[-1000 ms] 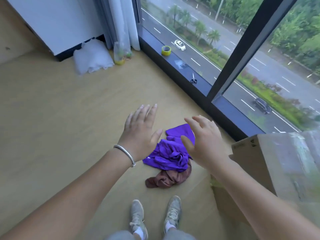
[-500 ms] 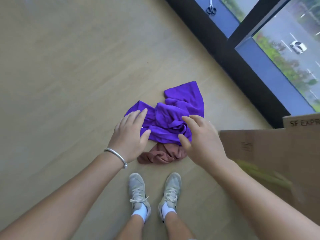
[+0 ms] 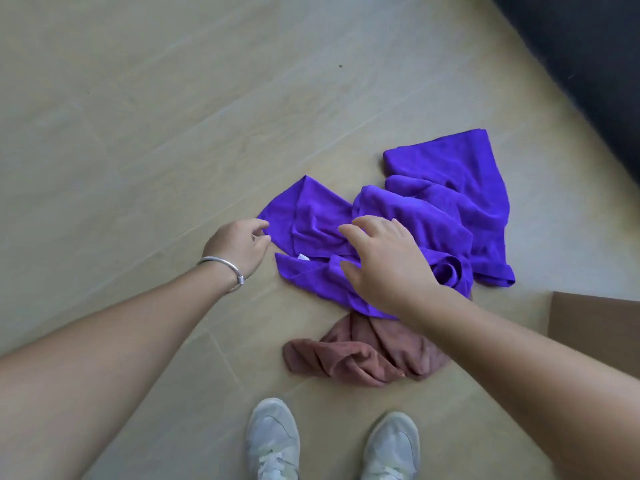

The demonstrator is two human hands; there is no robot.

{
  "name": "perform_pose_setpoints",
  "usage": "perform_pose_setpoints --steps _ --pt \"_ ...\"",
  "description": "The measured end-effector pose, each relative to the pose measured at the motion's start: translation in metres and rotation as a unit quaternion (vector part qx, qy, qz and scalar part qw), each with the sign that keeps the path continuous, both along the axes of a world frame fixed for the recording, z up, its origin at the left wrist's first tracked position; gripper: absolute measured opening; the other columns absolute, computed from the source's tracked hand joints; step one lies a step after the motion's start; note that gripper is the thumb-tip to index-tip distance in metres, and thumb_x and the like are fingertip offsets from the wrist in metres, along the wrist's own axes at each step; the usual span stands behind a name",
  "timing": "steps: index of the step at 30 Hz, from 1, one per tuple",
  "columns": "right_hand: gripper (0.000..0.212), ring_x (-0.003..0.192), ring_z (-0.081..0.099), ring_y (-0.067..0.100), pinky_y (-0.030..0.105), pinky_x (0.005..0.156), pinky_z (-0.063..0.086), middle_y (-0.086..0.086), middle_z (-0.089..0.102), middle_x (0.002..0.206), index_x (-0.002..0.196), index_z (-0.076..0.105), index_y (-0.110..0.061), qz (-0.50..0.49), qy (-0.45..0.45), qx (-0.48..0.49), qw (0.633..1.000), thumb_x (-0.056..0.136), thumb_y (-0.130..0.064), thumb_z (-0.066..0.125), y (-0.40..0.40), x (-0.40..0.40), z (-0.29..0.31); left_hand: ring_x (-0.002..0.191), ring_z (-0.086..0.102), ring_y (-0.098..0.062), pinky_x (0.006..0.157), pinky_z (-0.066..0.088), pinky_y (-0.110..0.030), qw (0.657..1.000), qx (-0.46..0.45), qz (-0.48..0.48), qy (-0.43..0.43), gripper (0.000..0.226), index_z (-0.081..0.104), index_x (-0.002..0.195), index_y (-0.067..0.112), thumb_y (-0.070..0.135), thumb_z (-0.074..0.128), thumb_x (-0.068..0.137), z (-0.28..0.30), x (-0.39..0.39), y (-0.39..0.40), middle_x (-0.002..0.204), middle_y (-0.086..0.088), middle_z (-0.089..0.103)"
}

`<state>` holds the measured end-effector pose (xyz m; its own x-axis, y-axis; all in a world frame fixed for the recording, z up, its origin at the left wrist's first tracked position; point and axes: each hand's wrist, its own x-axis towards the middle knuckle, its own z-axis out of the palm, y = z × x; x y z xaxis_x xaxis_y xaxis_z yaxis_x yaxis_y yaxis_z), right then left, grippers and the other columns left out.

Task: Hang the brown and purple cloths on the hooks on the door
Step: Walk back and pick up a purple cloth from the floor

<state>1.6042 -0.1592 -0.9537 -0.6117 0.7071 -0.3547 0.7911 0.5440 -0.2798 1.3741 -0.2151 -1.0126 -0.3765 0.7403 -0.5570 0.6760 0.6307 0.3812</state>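
A vivid purple cloth (image 3: 426,216) is seen at the centre of the frame, with a small white tag (image 3: 303,257) shown on it. A dusty brown cloth (image 3: 360,355) is seen just below it. The floor (image 3: 138,116) is coloured pale beige with faint wood grain. Light grey shoes (image 3: 273,441) are seen at the bottom, a silver bangle (image 3: 225,264) at centre left, a plain brown box (image 3: 595,327) at right, and a dark frame (image 3: 588,46) at upper right.

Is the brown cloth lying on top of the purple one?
No, the purple cloth overlaps the upper edge of the brown cloth, which lies beneath it.
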Motion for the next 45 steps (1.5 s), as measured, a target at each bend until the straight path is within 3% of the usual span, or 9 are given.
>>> perform_pose_setpoints --steps 4,8,11,16,25,30,35,42,45 --pt "0.042 0.128 0.039 0.025 0.039 0.109 0.025 0.004 0.045 0.137 0.129 0.048 -0.02 0.065 -0.005 0.032 0.997 0.09 -0.034 0.052 0.037 -0.035 -0.06 0.101 0.061 -0.023 0.089 0.048 -0.034 0.999 -0.047 -0.004 0.017 0.033 0.063 0.118 0.023 0.031 0.062 0.086 -0.062 -0.036 0.021 0.113 0.0 0.066" --pt "0.041 0.129 0.037 0.026 0.042 0.111 0.023 0.006 0.044 0.137 0.129 0.046 -0.02 0.134 -0.018 0.064 0.989 0.091 -0.035 0.05 0.063 -0.068 -0.106 0.098 0.059 -0.02 0.084 0.042 -0.027 0.994 -0.018 0.105 -0.02 0.054 0.054 0.128 0.012 0.03 0.073 0.081 -0.111 -0.045 0.034 0.115 -0.005 0.063" --pt "0.044 0.131 0.034 0.025 0.041 0.112 0.021 0.006 0.043 0.138 0.131 0.044 -0.02 0.171 -0.023 0.074 0.982 0.091 -0.038 0.051 0.07 -0.085 -0.133 0.079 0.056 -0.015 0.073 0.039 -0.024 0.985 0.037 0.164 -0.04 0.036 0.062 0.104 0.017 0.027 0.079 0.074 -0.131 -0.038 0.035 0.086 0.005 0.06" --pt "0.046 0.131 0.035 0.024 0.036 0.111 0.024 0.005 0.042 0.139 0.133 0.043 -0.022 0.181 -0.009 0.055 0.982 0.09 -0.037 0.053 0.07 -0.095 -0.151 0.072 0.057 -0.015 0.065 0.039 -0.024 0.992 0.029 0.118 -0.029 0.023 0.055 0.069 0.025 0.024 0.077 0.074 -0.134 -0.033 0.042 0.078 0.004 0.064" --pt "0.091 0.145 0.017 0.015 0.027 0.116 0.019 0.001 0.035 0.15 0.148 0.026 -0.016 0.123 0.164 -0.053 0.977 0.074 -0.028 0.078 0.097 -0.093 -0.127 0.062 0.063 -0.008 0.059 0.048 -0.017 0.905 0.238 0.142 -0.322 0.036 0.051 0.084 0.016 -0.004 0.078 0.071 -0.078 -0.02 0.066 0.071 0.004 0.07" --pt "0.058 0.102 0.057 0.019 0.027 0.081 0.04 0.0 0.065 0.11 0.126 0.054 -0.02 0.05 0.201 -0.057 0.977 0.075 -0.034 0.078 0.112 -0.086 -0.117 0.071 0.068 -0.011 0.066 0.055 -0.023 0.872 0.249 0.175 -0.383 0.042 0.049 0.093 0.016 -0.001 0.08 0.071 -0.067 -0.007 0.078 0.083 0.001 0.073" --pt "0.016 0.076 0.053 0.013 0.03 0.071 0.043 -0.006 0.058 0.081 0.092 0.067 -0.017 0.012 0.251 -0.032 0.967 0.081 -0.027 0.073 0.119 -0.068 -0.108 0.077 0.068 -0.011 0.072 0.054 -0.023 0.874 0.248 0.159 -0.386 0.039 0.055 0.1 0.017 0.0 0.077 0.073 -0.075 0.003 0.075 0.083 0.001 0.073" --pt "0.009 0.073 0.049 0.001 0.013 0.067 0.037 -0.012 0.058 0.078 0.087 0.067 -0.016 -0.049 0.351 0.033 0.934 0.08 -0.02 0.072 0.126 -0.055 -0.075 0.072 0.06 0.001 0.069 0.048 -0.015 0.884 0.212 0.013 -0.416 0.028 0.069 0.092 0.015 -0.009 0.057 0.086 -0.075 0.037 0.087 0.077 0.012 0.07" --pt "0.008 0.072 0.052 0.001 0.008 0.067 0.036 -0.009 0.06 0.076 0.084 0.068 -0.017 -0.094 0.408 0.064 0.906 0.079 -0.021 0.073 0.132 -0.049 -0.059 0.079 0.06 -0.006 0.077 0.053 -0.027 0.899 0.165 -0.06 -0.401 0.021 0.068 0.094 0.007 -0.01 0.06 0.085 -0.082 0.046 0.091 0.085 -0.001 0.069"
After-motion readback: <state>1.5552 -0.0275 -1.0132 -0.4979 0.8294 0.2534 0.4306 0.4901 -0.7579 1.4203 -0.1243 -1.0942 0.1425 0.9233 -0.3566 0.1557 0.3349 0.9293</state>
